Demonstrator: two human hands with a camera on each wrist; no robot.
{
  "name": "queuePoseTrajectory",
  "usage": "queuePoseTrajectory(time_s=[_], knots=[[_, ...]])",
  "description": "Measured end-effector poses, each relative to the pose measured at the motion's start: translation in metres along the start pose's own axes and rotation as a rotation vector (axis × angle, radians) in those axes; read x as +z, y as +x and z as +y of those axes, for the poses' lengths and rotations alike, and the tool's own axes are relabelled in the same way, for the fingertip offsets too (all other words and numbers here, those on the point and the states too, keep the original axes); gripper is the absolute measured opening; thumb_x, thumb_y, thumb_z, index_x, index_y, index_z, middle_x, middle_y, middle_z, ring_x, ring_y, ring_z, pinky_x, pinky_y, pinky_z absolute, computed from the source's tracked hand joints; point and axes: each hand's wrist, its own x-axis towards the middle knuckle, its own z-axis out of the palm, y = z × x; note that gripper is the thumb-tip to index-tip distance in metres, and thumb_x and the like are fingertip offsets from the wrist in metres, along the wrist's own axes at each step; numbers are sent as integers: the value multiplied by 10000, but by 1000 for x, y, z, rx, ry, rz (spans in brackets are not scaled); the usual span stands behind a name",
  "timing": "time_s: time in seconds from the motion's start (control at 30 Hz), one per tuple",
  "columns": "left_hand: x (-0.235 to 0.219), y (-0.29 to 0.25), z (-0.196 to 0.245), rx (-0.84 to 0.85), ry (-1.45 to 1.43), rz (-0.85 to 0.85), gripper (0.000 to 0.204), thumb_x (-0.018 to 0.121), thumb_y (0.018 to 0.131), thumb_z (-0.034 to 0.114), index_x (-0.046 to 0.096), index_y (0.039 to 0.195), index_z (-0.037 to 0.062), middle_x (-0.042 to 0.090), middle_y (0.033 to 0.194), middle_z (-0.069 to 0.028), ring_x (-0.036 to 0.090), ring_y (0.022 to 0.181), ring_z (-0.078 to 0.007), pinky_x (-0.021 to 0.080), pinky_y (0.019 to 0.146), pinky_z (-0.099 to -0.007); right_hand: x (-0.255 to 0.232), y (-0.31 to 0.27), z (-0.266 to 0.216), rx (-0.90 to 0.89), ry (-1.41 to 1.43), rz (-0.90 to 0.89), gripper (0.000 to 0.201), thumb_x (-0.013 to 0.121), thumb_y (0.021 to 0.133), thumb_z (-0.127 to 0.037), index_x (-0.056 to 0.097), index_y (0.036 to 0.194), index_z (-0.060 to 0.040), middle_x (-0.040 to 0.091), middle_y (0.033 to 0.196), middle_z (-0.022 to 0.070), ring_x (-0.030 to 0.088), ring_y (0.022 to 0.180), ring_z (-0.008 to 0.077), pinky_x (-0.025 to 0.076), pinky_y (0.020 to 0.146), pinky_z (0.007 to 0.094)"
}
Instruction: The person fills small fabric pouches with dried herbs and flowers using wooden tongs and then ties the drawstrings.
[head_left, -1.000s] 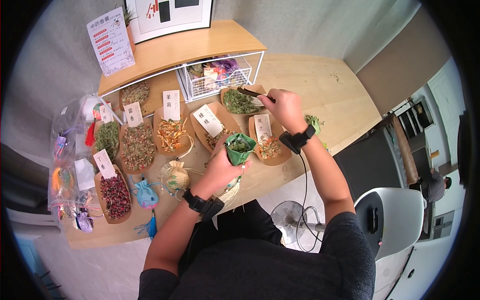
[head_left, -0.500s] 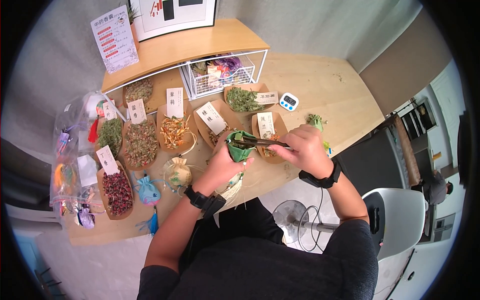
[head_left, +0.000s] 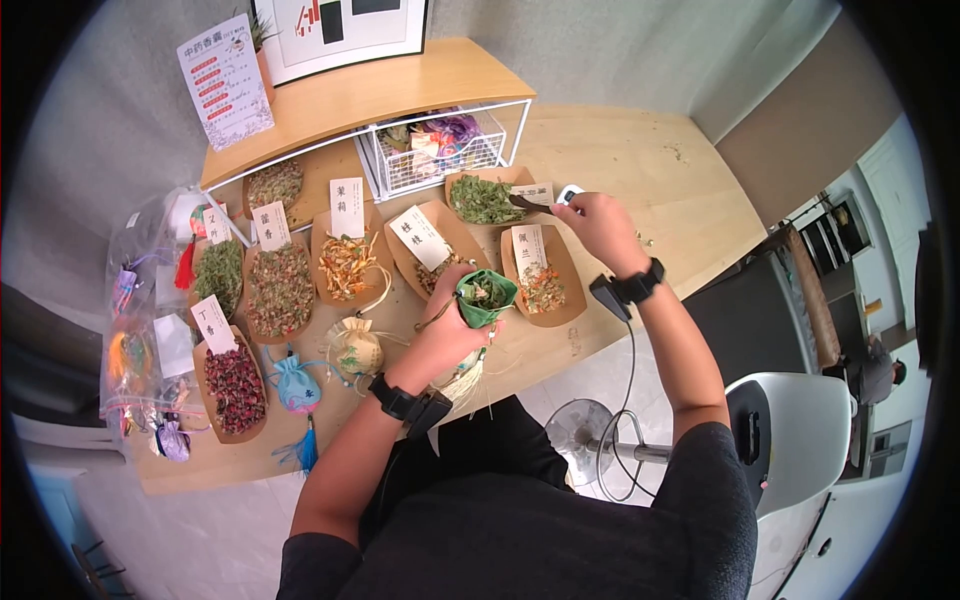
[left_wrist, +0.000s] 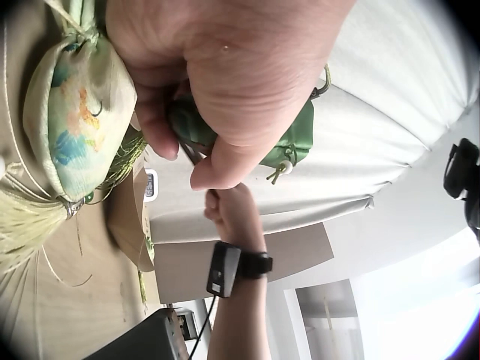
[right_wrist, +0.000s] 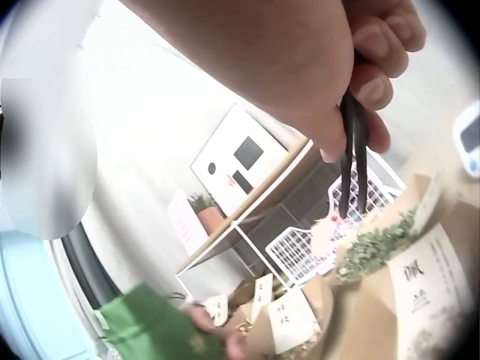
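Note:
My left hand [head_left: 450, 328] grips a green drawstring pouch [head_left: 482, 314], its mouth open upward with dried leaves [head_left: 487, 292] inside. In the left wrist view, the thumb and fingers wrap the green cloth. Dark tweezers [right_wrist: 361, 161] are pinched in my right hand [head_left: 607, 237], away from the pouch. Their tips point at a paper tray of green leaves [head_left: 480, 200], overlapping its right end in the head view. In the right wrist view the two prongs stand slightly apart with nothing between them. A pale painted sachet [left_wrist: 82, 120] with a tassel lies below my left hand.
Labelled paper trays of dried herbs, including dark red buds [head_left: 236, 392] and orange petals [head_left: 346, 268], line the table. Behind them stand a wooden shelf [head_left: 400, 95] and white wire basket [head_left: 440, 172]. A timer [head_left: 569, 194], a blue sachet [head_left: 297, 384] and a plastic bag [head_left: 140, 300] lie around.
My right hand moved the tweezers from the leaf tray to the pouch mouth, then back up and right to the leaf tray. My left hand stayed nearly still, holding the pouch.

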Motion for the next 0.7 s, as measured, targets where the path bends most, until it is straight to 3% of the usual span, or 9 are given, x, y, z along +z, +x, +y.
queuePoseTrajectory(time_s=[0.13,0.47,0.7], knots=[[-1,0,3,29,17,-2,700,859,768,63,450,1335,56,555,1246,-130,603,1139,-256,504,975,-378,42,23,22,82,-40,-40,429,712,925,-445,756,824,-30,710,756,176,704,729,375,552,653,456],[-2,-2,13,22,25,30,702,863,765,77,458,1337,47,549,1263,-133,601,1167,-257,491,1010,-377,58,31,4,98,93,-176,428,708,916,-458,771,845,-41,728,776,154,723,759,332,559,688,434],[-1,-1,6,40,56,21,688,861,762,76,468,1325,45,550,1256,-128,593,1165,-257,487,1011,-375,59,23,-22,17,47,-128,372,756,871,-426,784,828,-57,729,761,143,715,731,327,552,662,433]])
